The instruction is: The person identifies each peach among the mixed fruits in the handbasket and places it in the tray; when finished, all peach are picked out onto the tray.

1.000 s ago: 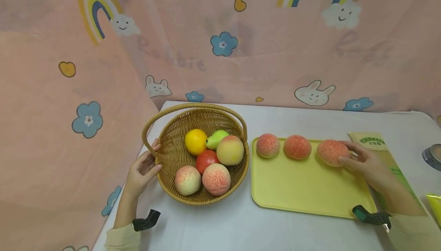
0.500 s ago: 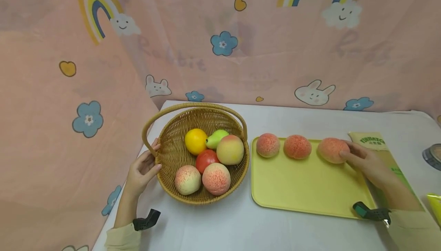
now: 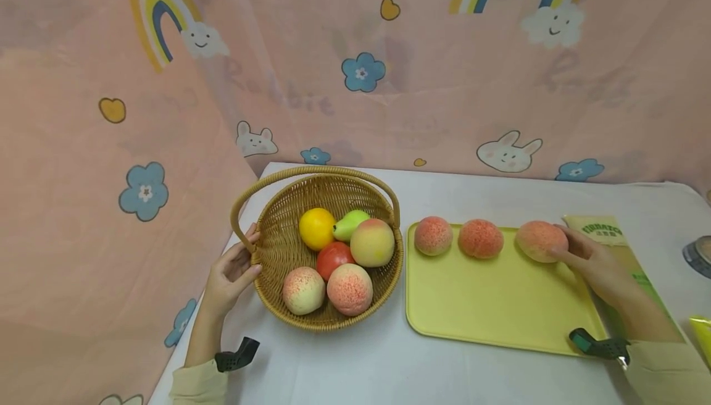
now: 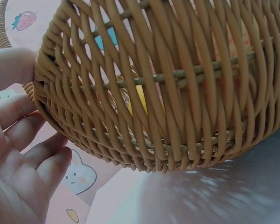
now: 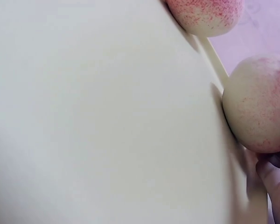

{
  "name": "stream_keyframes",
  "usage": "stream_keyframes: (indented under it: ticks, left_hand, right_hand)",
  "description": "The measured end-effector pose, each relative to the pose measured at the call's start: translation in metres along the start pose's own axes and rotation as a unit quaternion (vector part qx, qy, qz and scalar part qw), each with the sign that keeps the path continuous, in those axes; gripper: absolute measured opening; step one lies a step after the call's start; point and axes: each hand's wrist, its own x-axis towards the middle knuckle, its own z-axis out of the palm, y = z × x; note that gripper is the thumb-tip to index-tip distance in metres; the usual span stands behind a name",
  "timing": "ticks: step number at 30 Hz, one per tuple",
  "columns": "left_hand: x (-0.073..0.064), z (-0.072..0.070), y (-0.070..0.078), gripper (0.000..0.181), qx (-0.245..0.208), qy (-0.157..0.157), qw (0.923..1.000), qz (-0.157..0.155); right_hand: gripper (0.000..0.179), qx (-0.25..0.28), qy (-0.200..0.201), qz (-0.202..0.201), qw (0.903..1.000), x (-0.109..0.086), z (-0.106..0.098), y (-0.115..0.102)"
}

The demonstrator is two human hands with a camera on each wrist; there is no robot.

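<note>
My left hand [image 3: 226, 276] pinches the left rim of a wicker basket [image 3: 278, 250] near the foot of its arched handle. Thumb and fingers lie on either side of that rim in the left wrist view, against the woven wall [image 4: 177, 93]. On the right, my right hand [image 3: 597, 266] holds a pink peach [image 3: 540, 241] at the far right corner of a yellow tray [image 3: 494, 306]. Its thumb is on the near side of the fruit. Left of it on the tray sit a second peach [image 3: 481, 238] and a third peach [image 3: 433, 236] in a row.
Inside the basket lie an orange [image 3: 317, 229], a green pear [image 3: 350, 225], a red round fruit [image 3: 334, 259] and several peaches [image 3: 349, 289]. A printed packet [image 3: 605, 232] lies partly behind the right hand. A round tin [image 3: 698, 255] and yellow packet [image 3: 701, 334] stand at the right edge.
My right hand has turned the peach on the tray slightly and shifted it a little to the right. The left hand stays on the basket rim.
</note>
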Motion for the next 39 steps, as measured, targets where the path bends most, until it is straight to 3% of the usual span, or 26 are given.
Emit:
stream_keyframes:
  ticks: [10,16,22,31,35,39]
  left_hand:
    - [-0.006,-0.003,0.001,0.049,0.006,0.010,0.9999,0.002]
    - [-0.006,-0.003,0.001,0.049,0.021,0.016,0.9996,0.008]
    - [-0.005,-0.003,-0.002,0.050,0.010,0.010,0.9997,0.021]
    - [-0.005,-0.003,0.001,0.049,0.019,0.011,0.9997,-0.008]
    - [-0.003,-0.002,0.001,0.049,0.016,0.006,0.9999,-0.003]
    - [0.001,0.000,0.000,0.049,0.008,0.000,1.0000,0.004]
  right_hand:
    - [0.078,0.049,0.010,-0.051,0.9974,0.003,0.006,0.004]
    - [0.075,0.063,0.046,-0.085,0.9933,0.003,0.005,-0.003]
    - [0.076,0.047,0.072,-0.096,0.9917,-0.002,-0.001,-0.023]
    - [0.078,0.051,0.054,-0.183,0.9803,-0.014,0.004,-0.067]
    - [0.081,0.052,0.031,-0.248,0.9668,-0.021,0.008,-0.093]
    - [0.083,0.075,-0.015,-0.326,0.9422,-0.027,0.016,-0.117]
